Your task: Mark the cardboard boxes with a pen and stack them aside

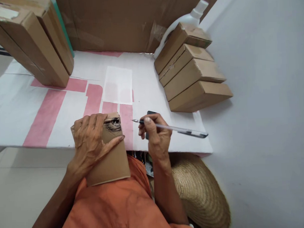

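Note:
A small cardboard box (111,162) leans tilted between the table edge and the orange shirt. My left hand (91,137) grips it from the left, fingers bunched over its upper part and thumb stretched across its face. Near the box's top right corner is a patch of dark scribbled lines (113,124) with a torn-looking spot. My right hand (156,135) pinches a clear gel pen (179,129) with a black grip. The pen's tip points left and stays a little apart from the box. Behind the right hand, a black flat object (151,112) is mostly hidden.
A white sheet (118,85) lies on the white and pink tabletop (57,110). Cardboard boxes (198,82) are stacked at right by a white jug (199,9) and the wall. Tall boxes (37,48) stand at left. A straw hat (202,192) sits below right.

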The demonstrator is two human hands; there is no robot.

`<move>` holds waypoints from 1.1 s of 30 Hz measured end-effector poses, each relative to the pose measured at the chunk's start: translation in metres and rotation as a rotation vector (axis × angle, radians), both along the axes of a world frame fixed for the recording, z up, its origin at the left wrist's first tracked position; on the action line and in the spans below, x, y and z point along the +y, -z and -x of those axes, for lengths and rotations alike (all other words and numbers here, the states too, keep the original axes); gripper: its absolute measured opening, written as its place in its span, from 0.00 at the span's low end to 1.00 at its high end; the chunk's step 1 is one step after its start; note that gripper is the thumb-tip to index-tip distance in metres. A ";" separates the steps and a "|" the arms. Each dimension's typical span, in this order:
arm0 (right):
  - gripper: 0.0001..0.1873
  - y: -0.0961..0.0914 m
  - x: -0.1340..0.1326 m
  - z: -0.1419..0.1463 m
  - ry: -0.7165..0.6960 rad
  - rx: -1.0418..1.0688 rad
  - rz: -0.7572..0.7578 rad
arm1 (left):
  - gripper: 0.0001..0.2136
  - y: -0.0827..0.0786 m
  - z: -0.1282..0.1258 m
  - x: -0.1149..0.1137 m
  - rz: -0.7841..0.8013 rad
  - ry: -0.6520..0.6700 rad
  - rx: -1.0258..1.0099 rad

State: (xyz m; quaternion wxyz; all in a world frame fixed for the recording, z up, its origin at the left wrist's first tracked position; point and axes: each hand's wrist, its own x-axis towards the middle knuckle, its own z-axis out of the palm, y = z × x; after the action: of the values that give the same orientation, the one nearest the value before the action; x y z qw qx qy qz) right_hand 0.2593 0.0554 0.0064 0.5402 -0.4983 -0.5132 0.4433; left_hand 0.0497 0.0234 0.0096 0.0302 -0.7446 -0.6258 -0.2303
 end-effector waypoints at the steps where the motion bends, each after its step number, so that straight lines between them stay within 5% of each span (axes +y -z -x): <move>1: 0.17 0.001 0.007 -0.009 0.002 -0.068 0.029 | 0.29 0.000 0.002 -0.001 -0.008 -0.002 -0.011; 9: 0.21 0.046 0.058 -0.042 -0.164 -1.093 0.482 | 0.26 0.002 0.018 -0.014 -0.069 -0.014 -0.059; 15: 0.20 0.064 0.064 -0.028 -0.131 -1.174 0.567 | 0.25 0.002 0.024 -0.016 -0.074 -0.019 -0.059; 29: 0.18 0.046 0.056 -0.008 -0.052 -1.181 0.538 | 0.24 0.005 0.043 -0.024 -0.051 -0.020 -0.082; 33: 0.15 0.041 0.060 0.006 -0.143 -1.117 0.466 | 0.23 0.004 0.042 -0.024 -0.068 -0.020 -0.098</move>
State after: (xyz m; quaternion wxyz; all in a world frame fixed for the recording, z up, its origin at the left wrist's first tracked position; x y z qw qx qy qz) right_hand 0.2534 0.1157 -0.0345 0.0349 -0.7250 -0.6405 0.2508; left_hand 0.0076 -0.0007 0.0054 0.0270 -0.7249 -0.6257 -0.2870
